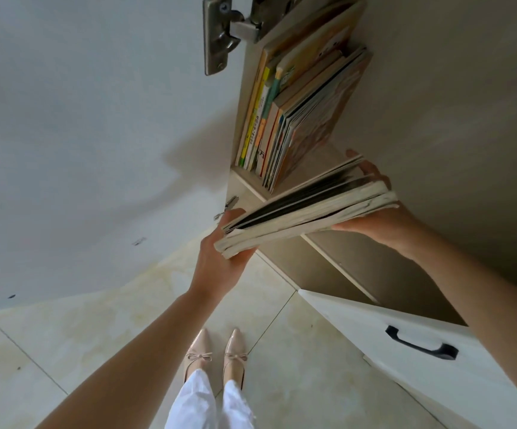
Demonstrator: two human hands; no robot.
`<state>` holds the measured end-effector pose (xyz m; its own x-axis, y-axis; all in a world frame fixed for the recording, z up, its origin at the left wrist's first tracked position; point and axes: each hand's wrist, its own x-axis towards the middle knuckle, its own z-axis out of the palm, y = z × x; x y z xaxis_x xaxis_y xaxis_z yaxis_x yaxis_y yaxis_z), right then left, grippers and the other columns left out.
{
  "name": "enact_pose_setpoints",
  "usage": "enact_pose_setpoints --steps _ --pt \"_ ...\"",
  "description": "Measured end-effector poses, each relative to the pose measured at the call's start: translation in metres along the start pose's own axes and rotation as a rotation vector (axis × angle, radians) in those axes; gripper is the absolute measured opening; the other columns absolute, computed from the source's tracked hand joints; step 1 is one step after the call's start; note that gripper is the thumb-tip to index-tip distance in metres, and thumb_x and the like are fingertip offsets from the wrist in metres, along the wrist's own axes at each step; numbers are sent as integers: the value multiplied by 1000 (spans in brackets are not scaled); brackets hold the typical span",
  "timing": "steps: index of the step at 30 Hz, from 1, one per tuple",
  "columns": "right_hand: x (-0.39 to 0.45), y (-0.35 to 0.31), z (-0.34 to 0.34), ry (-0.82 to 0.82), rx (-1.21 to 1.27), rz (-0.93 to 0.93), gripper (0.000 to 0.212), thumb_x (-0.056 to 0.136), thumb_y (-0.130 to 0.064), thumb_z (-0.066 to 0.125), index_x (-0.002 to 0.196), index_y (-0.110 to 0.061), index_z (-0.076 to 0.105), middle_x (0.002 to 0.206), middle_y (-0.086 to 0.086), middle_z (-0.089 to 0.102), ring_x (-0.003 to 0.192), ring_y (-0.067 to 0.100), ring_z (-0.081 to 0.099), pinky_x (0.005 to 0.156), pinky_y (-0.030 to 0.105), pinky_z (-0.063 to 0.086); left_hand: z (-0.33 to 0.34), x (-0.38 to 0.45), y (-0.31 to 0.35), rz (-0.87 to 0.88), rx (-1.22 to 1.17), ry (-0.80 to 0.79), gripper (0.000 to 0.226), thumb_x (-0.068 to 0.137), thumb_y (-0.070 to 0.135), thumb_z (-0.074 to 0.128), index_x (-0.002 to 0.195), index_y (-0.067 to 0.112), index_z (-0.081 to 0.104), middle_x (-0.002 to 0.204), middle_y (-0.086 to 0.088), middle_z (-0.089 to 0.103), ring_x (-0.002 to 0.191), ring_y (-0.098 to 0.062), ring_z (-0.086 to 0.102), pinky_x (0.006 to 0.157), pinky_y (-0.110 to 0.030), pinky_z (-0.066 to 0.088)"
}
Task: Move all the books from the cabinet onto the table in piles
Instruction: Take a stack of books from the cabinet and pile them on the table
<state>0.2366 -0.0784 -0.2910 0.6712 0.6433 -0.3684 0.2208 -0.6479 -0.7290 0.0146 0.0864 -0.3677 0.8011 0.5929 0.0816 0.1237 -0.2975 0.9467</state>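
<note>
The left hand cups the near-left end of a stack of thin books, fingers curled under it; the right hand grips the far-right end, thumb below and fingers behind. The stack hangs tilted just in front of the cabinet shelf. These look like limp, slick paperbacks that would likely sag and slide apart, so a hold at both ends, squeezing inward, suits them. More upright books remain on the shelf, leaning left; the table is out of view
</note>
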Motion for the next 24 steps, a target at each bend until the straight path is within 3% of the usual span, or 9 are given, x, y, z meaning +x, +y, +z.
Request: enact_pose_setpoints --steps 4,7,9,12,14,17,21,24 --pt "11 -2 -9 -162 117 -5 91 53 -17 96 131 -2 50 124 22 61 112 35 64 90 56 54 -1 2 3 -12 -4 -30 41 83 21 69 120 20 50 111 44 52 104 15 53 89 -4 40" --pt "2 -11 -7 -175 137 -52 63 66 -12 88 123 -6 60 119 17 67 110 18 66 92 36 55 -1 3 6 -35 -15 -25 44 82 20 69 121 22 48 111 38 54 105 15 53 87 -2 40" --pt "-8 -13 0 -76 86 -63 50 73 -2 79 119 -10 62 117 8 68 107 2 65 95 22 52 -1 4 7 -42 -8 -14 47 82 16 72 123 17 50 114 22 58 107 3 56 88 -3 42" --pt "-18 -8 5 -18 79 -69 45 76 4 75 116 -9 61 110 -2 67 99 -13 62 89 9 48 -5 8 4 -73 46 -35 52 81 10 75 127 5 54 122 -6 63 112 -19 60 97 -22 49" --pt "-20 -6 5 2 101 -39 48 73 5 77 116 -10 62 114 4 68 106 0 64 96 23 51 -7 8 3 -124 72 -71 55 80 19 76 129 6 55 125 -8 64 116 -24 60 98 -38 51" --pt "-31 -7 3 -28 127 -4 48 72 5 78 113 -16 62 119 11 67 114 20 63 103 45 48 -12 2 15 -225 110 -91 56 74 30 71 125 10 61 119 4 67 108 -18 64 90 -34 54" --pt "-57 -32 -3 -56 211 48 48 71 6 78 111 -16 63 121 11 67 116 22 61 103 46 47 -30 -12 44 -328 -41 -125 56 66 24 76 120 16 63 111 19 67 100 -5 65 84 -28 56" --pt "-85 -53 -4 -92 263 73 48 74 0 77 117 -11 59 121 8 67 114 20 62 102 41 48 -56 -30 71 -427 -240 -161 60 57 12 81 113 26 61 106 15 72 102 -10 67 85 -29 56"
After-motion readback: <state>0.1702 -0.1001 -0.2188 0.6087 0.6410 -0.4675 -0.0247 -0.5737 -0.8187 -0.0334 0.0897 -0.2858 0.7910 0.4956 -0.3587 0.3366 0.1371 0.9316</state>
